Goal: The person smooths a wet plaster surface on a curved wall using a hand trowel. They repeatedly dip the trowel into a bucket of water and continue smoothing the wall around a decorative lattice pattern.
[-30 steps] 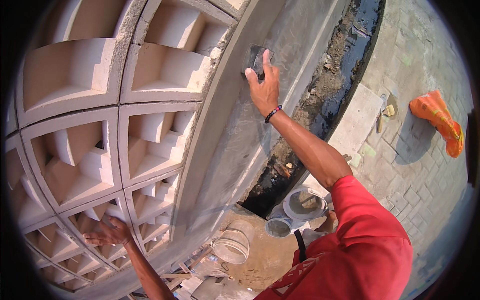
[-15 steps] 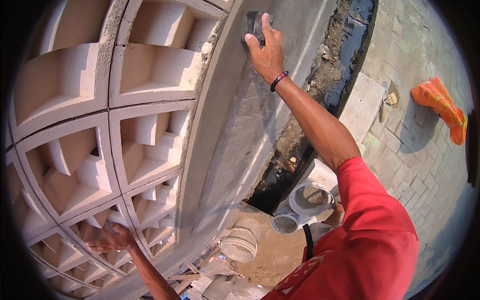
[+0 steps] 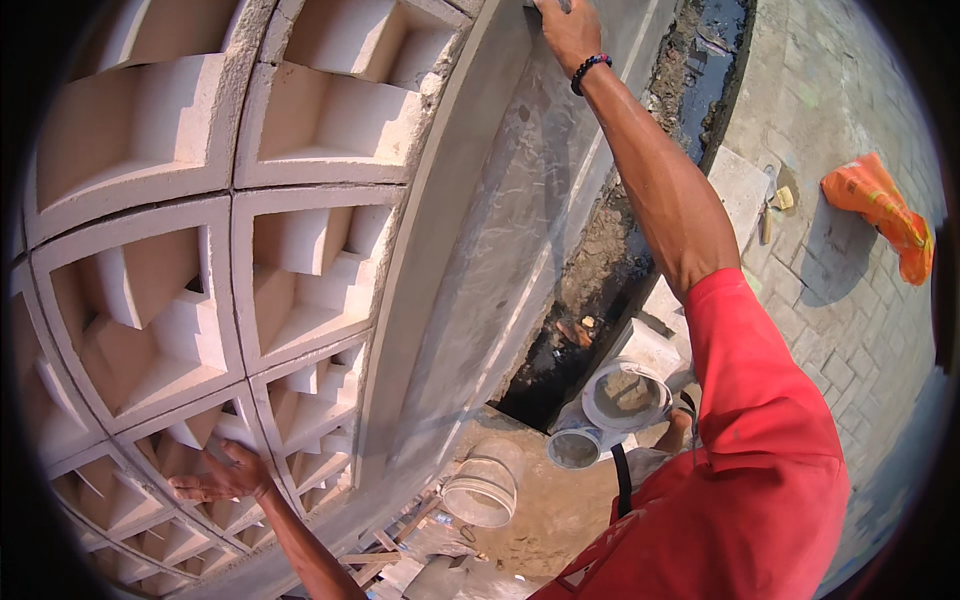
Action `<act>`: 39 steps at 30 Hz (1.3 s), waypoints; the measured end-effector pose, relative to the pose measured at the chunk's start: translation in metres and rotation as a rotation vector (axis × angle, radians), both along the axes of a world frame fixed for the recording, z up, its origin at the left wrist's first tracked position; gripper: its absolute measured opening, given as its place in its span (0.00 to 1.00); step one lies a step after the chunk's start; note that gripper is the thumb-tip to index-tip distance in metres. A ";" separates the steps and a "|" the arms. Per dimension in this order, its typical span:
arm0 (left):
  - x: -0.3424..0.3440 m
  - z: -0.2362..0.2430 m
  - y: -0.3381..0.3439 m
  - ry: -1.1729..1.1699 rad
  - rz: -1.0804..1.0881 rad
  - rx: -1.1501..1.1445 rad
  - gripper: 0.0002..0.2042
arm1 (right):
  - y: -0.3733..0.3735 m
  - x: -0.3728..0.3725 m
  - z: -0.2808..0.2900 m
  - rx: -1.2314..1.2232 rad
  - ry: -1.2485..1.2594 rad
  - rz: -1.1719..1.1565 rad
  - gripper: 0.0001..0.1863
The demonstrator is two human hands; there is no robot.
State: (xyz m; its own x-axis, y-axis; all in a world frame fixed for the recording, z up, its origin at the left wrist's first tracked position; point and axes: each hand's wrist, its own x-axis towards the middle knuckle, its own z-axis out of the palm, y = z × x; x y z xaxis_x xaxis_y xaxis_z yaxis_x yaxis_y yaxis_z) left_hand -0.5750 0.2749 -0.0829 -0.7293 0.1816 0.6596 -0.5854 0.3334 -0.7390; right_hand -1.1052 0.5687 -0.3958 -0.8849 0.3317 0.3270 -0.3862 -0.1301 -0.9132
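Observation:
My right hand (image 3: 570, 35) is stretched out along the wall at the top edge of the view, fingers closed on a plastering trowel (image 3: 533, 3). Only a sliver of the trowel shows now; the rest is cut off. Below it runs a grey plastered band (image 3: 470, 260), smooth with wet-looking smears. My left hand (image 3: 225, 474) rests against the pale ventilation-block wall (image 3: 322, 187), fingers apart and holding nothing. That wall is a grid of square blocks with deep, angled openings.
An open drain (image 3: 700, 75) with dark water and debris runs beside the wall. Buckets of different sizes stand below, among them a pale bucket (image 3: 482, 495) and one with grey mix (image 3: 625, 395). On the paving (image 3: 820, 330) lie an orange bag (image 3: 880, 215) and a brush (image 3: 780, 198).
My right hand has slid farther up along the plastered band, taking the trowel almost out of view. The view has shifted slightly. My left hand stays at the blocks.

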 end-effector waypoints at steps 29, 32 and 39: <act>0.009 0.011 0.010 0.068 -0.054 0.100 0.20 | -0.115 0.333 0.005 0.109 -0.378 0.282 0.38; 0.020 0.018 0.015 0.107 -0.014 0.087 0.23 | -0.107 0.416 -0.017 0.213 -0.389 0.611 0.38; 0.011 0.009 0.001 0.117 -0.064 0.140 0.19 | 0.050 0.544 -0.101 -0.359 -1.241 0.915 0.26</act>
State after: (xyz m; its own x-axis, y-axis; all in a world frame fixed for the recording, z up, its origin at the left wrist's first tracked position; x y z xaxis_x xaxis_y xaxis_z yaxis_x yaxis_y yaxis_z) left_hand -0.5638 0.2755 -0.0738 -0.6359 0.1259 0.7615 -0.6390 0.4674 -0.6109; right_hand -0.5613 0.6182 -0.4964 -0.4667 -0.5442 -0.6971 0.8735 -0.1606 -0.4595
